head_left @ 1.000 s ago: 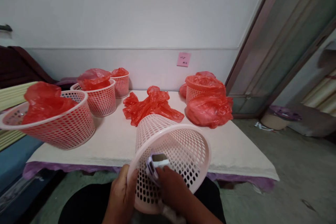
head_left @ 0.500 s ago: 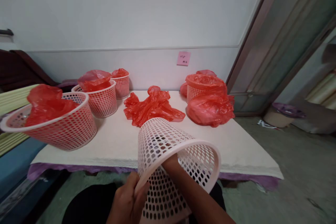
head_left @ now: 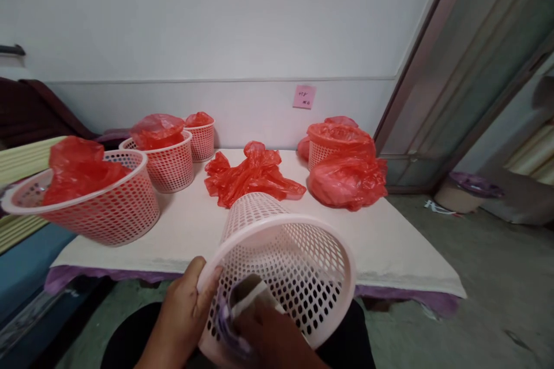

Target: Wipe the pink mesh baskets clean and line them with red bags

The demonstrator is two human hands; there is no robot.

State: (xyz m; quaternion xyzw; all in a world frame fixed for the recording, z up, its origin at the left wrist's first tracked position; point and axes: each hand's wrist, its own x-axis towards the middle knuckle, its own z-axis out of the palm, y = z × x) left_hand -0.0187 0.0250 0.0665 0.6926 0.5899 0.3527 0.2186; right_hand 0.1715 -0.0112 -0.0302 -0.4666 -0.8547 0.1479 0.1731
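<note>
A pale pink plastic wastebasket point(head_left: 350, 268) with a mesh of holes lies tilted on its side, its mouth facing me. My left hand point(head_left: 184, 305) is closed on the left of its rim, thumb inside the opening. My right hand point(head_left: 264, 326) reaches into the mouth and grips a crumpled purple, white and grey cloth point(head_left: 242, 294), held against the inner wall at the lower left. Motion blurs this hand, and its fingertips are partly hidden by the cloth. Just beyond the wastebasket's base, a heap of red plastic bags point(head_left: 251, 176) rests on the white-covered table point(head_left: 402, 253).
On the left stand a near basket point(head_left: 125, 213), a middle basket point(head_left: 173, 167) and a far basket point(head_left: 206, 141), each with red plastic inside. At right, red bags point(head_left: 346, 179) surround another basket point(head_left: 319, 153). A pink note point(head_left: 304, 97) is on the wall.
The wastebasket's mouth has turned more toward me and moved slightly left. My right hand has drawn back toward the opening, so the cloth now shows. My left hand still holds the rim.
</note>
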